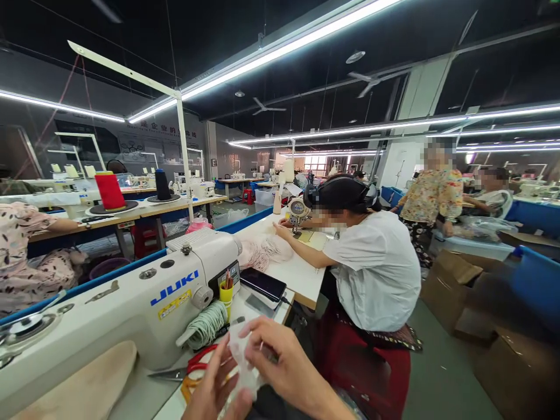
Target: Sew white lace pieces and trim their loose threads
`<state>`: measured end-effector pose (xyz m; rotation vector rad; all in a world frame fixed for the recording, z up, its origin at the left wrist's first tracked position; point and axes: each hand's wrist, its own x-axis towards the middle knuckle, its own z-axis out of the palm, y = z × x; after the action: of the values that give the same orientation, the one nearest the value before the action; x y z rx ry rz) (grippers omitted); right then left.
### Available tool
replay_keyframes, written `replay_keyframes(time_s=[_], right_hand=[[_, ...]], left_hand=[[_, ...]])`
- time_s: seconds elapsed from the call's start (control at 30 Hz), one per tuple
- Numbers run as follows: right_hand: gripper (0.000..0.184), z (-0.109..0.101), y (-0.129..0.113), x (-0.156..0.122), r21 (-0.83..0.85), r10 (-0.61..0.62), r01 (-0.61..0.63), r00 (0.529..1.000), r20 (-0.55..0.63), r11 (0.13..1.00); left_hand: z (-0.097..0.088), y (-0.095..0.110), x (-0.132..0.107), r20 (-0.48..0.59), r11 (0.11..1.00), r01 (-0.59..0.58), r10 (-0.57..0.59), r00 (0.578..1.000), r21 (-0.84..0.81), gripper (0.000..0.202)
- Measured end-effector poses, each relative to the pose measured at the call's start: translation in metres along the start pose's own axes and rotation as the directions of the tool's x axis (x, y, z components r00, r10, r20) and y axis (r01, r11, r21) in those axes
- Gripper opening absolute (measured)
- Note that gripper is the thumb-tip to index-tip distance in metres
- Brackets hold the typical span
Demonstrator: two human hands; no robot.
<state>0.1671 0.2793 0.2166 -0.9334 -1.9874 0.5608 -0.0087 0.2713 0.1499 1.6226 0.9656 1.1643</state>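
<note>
Between my two hands, in front of the sewing machine, is a small, thin white piece (237,345); whether it is cloth or plastic I cannot tell. My left hand (214,376) holds it from the left side, thumb low and fingers behind it. From the right, my right hand (280,353) pinches its upper part with bent fingers. Just left of my hands lie scissors (198,363) with red handles, and an orange-handled tool (189,386) partly hidden by my left hand. Behind them is a bundle of pale green cord (205,325).
The white JUKI sewing machine (126,309) fills the left foreground. A yellow cup (226,294) and a phone (263,284) stand beyond my hands. A co-worker in a white shirt (371,262) sits at another machine (298,213). Red stool (363,361) and cardboard boxes (452,286) lie rightward.
</note>
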Motion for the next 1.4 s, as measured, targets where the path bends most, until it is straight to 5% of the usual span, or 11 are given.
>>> replay_keyframes(time_s=[0.1,0.2,0.3,0.4,0.53,0.63,0.77,1.07,1.17,1.33,1.4], right_hand=[[0.017,-0.005,-0.029,-0.018,0.183,-0.079,0.040,0.975,0.207,0.982],[0.024,-0.004,-0.028,-0.028,0.406,0.052,-0.084,0.995,0.091,0.910],[0.039,0.014,-0.014,-0.032,0.425,0.083,-0.075,0.997,0.000,0.902],[0.058,0.049,-0.011,-0.035,0.558,0.027,-0.175,0.964,0.263,0.811],[0.033,0.098,-0.032,-0.043,0.597,0.138,-0.473,0.844,0.519,0.647],[0.026,0.121,-0.058,-0.048,0.505,0.106,-0.430,0.829,0.549,0.748],[0.021,0.139,-0.089,-0.049,0.393,-0.014,-0.221,0.858,0.513,0.893],[0.024,0.186,-0.132,-0.049,0.340,-0.053,-0.192,0.802,0.595,0.921],[0.021,0.195,-0.147,-0.052,0.340,-0.060,-0.252,0.719,0.693,0.906],[0.006,0.205,-0.174,-0.049,0.252,-0.047,-0.474,0.403,0.914,0.844],[0.009,0.216,-0.183,-0.039,0.235,-0.033,-0.485,0.389,0.921,0.842]], left_hand=[[0.016,0.024,-0.004,-0.007,0.877,0.279,-0.306,0.952,-0.392,0.074],[0.009,0.043,-0.022,-0.003,0.745,0.414,-0.488,0.873,-0.522,0.057],[-0.010,0.054,-0.051,-0.024,0.742,0.457,-0.536,0.844,-0.490,0.052],[-0.030,0.057,-0.089,-0.008,0.806,0.484,-0.517,0.856,-0.340,0.050],[-0.054,0.056,-0.143,0.034,0.832,0.494,-0.503,0.864,-0.254,0.045],[-0.064,0.059,-0.173,-0.060,0.847,0.427,-0.467,0.882,-0.317,0.052],[-0.074,0.068,-0.194,-0.224,0.830,0.513,-0.554,0.802,-0.219,0.054],[-0.112,0.090,-0.247,-0.229,0.806,0.533,-0.587,0.776,-0.259,0.035],[-0.125,0.095,-0.273,-0.223,0.809,0.542,-0.585,0.779,-0.229,0.035],[-0.165,0.117,-0.309,-0.212,0.757,0.650,-0.648,0.732,-0.071,0.038],[-0.193,0.127,-0.309,-0.273,0.728,0.680,-0.639,0.719,0.086,0.039]])
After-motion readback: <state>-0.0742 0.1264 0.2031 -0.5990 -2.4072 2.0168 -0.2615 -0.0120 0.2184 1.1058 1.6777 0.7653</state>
